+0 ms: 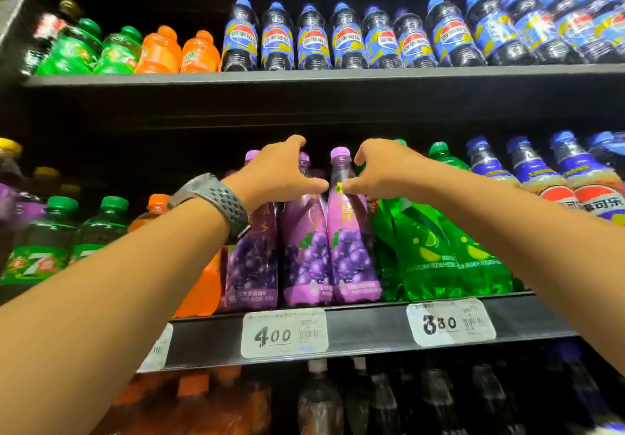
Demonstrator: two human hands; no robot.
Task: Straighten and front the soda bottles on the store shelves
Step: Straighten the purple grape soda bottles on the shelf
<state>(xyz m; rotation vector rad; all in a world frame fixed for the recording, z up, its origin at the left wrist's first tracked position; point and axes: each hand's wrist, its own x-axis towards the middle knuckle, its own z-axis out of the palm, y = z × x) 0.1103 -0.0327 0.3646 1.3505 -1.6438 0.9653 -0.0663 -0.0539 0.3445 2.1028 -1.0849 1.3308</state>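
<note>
Three purple grape soda bottles stand at the front of the middle shelf [372,326]. My left hand [280,174], with a grey watch on its wrist, grips the neck of the middle grape bottle [304,248]. My right hand [382,170] grips the neck of the right grape bottle [353,248], thumb on its front. Both bottles stand upright, side by side and touching, grape labels facing out. A third grape bottle [252,265] stands just left of them, partly behind my left wrist.
Green lemon-lime bottles [426,248] stand right of the grape ones, then blue-capped cola bottles [541,177]. An orange bottle [199,285] and green 7-Up bottles [40,245] are on the left. The upper shelf holds cola bottles [345,38]; price tags [284,331] hang below.
</note>
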